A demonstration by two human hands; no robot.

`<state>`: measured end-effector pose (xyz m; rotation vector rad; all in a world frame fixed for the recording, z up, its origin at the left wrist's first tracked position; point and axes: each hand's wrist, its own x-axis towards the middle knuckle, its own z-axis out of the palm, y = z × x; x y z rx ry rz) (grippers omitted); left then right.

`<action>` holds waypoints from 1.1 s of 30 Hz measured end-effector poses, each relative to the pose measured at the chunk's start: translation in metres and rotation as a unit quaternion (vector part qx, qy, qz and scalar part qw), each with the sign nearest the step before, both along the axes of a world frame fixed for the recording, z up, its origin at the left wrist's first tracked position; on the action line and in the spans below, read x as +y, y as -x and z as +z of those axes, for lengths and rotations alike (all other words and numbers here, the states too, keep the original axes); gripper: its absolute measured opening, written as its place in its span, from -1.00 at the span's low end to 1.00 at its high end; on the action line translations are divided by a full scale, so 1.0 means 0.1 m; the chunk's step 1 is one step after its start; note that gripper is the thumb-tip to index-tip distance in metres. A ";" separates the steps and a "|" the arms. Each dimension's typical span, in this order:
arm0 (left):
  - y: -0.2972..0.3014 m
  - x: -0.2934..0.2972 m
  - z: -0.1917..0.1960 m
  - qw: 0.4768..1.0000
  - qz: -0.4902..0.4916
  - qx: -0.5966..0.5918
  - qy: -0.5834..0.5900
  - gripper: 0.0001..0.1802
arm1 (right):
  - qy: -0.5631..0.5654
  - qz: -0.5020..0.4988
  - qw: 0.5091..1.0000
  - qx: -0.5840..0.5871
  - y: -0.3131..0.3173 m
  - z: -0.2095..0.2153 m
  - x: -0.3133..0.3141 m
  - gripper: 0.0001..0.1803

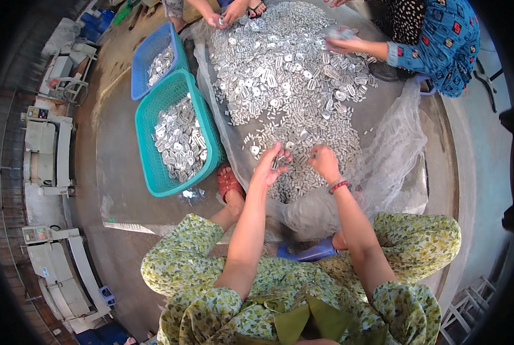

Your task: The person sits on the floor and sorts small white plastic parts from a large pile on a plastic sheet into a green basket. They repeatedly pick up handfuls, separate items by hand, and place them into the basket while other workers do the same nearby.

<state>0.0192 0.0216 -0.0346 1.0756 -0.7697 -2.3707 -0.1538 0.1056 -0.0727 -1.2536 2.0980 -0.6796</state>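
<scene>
Starting with labels, we saw red and black block-shaped prints on a co-worker's blue shirt (pixel 449 46) at the upper right, and, at the far left, a small blue label (pixel 45 271) on a pale machine (pixel 64 276) whose control panel (pixel 38 234) glowed red (its marks were too small for us to read). Both bare forearms reached forward from the lower edge, over green leaf-print trousers (pixel 179 244), and drew toward each other at the front. The left hand (pixel 270 165) was cupped, palm turned inward and thumb up, its fingers loosely curled around a few small metal pieces (pixel 280 161). The right hand (pixel 326 165), above a red bracelet (pixel 338 186), bent inward with its fingers curled; we could not tell whether the fingertips closed on a piece. Beneath and beyond both hands, a silvery heap of metal parts (pixel 280 75) spread over translucent netting (pixel 383 167). To the left stood a teal basket (pixel 211 138) and, just beyond it, a blue basket (pixel 180 52), both holding similar parts.
</scene>
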 end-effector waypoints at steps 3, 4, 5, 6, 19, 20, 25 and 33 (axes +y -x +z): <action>0.20 0.14 -0.06 0.953 -0.052 -0.223 0.198 -0.62 | 0.044 -0.094 0.958 -0.268 0.29 -0.04 0.00 -0.76; 0.26 0.23 -0.10 0.893 -0.079 -0.305 0.323 -0.60 | 0.052 -0.146 0.902 -0.402 0.37 0.02 0.02 -0.74; 0.35 0.26 -0.11 0.805 -0.102 -0.379 0.444 -0.57 | 0.065 -0.194 0.825 -0.527 0.45 0.12 0.00 -0.71; 0.38 0.32 -0.17 0.731 -0.111 -0.435 0.513 -0.54 | 0.079 -0.182 0.798 -0.569 0.50 0.21 -0.01 -0.69; 0.23 -0.01 -0.05 0.996 0.033 -0.028 0.073 -0.64 | 0.008 -0.190 0.922 -0.337 0.87 -0.22 -0.19 -0.60; 0.25 -0.06 -0.02 0.994 0.033 -0.053 0.086 -0.57 | 0.000 -0.106 0.983 -0.150 0.84 -0.19 -0.25 -0.61; 0.24 -0.35 -0.61 0.734 -0.119 -0.436 0.507 -0.64 | -0.077 0.058 0.990 0.104 0.58 0.00 -0.44 -0.57; 0.58 -0.40 -0.34 0.823 -0.219 -0.408 0.330 -0.72 | -0.001 -0.104 0.892 -0.440 0.71 0.03 -0.16 -0.77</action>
